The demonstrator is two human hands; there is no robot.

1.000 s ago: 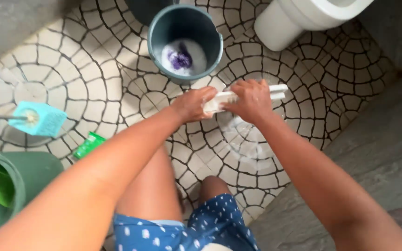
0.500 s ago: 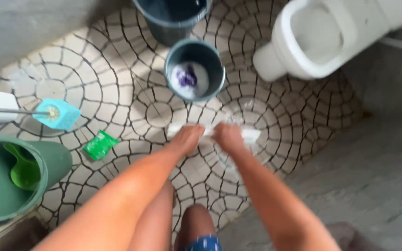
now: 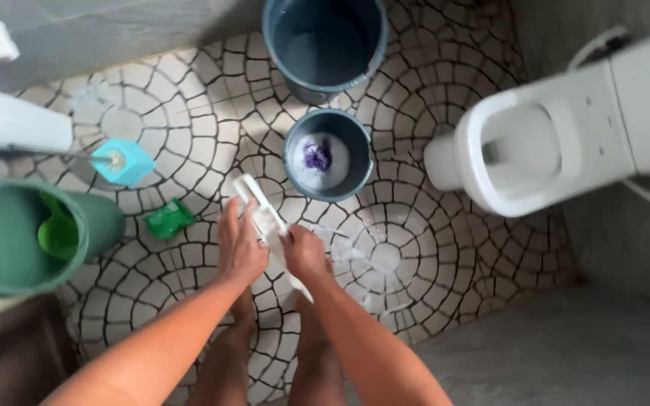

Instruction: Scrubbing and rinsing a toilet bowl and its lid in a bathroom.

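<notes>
Both my hands hold a white long-bodied scrubbing brush (image 3: 263, 216) low over the mosaic tile floor (image 3: 408, 248). My left hand (image 3: 239, 244) lies on its left side, fingers stretched toward the brush's far end. My right hand (image 3: 304, 252) is closed around its near part. The brush points diagonally from upper left to lower right. Just beyond it stands a small dark bucket (image 3: 328, 155) with foamy water and a purple cloth inside. My bare legs show beneath my arms.
A larger dark bucket (image 3: 325, 45) stands behind the small one. A white toilet (image 3: 558, 128) is at right. At left are a green bin (image 3: 16, 237) with a green scoop, a blue toilet brush (image 3: 120, 162) and a green packet (image 3: 168, 218). Wet patches glisten on the tiles.
The view has risen and shifted, showing more of the toilet and the second bucket. The brush has turned from lying crosswise to a diagonal, and both hands have moved left and nearer.
</notes>
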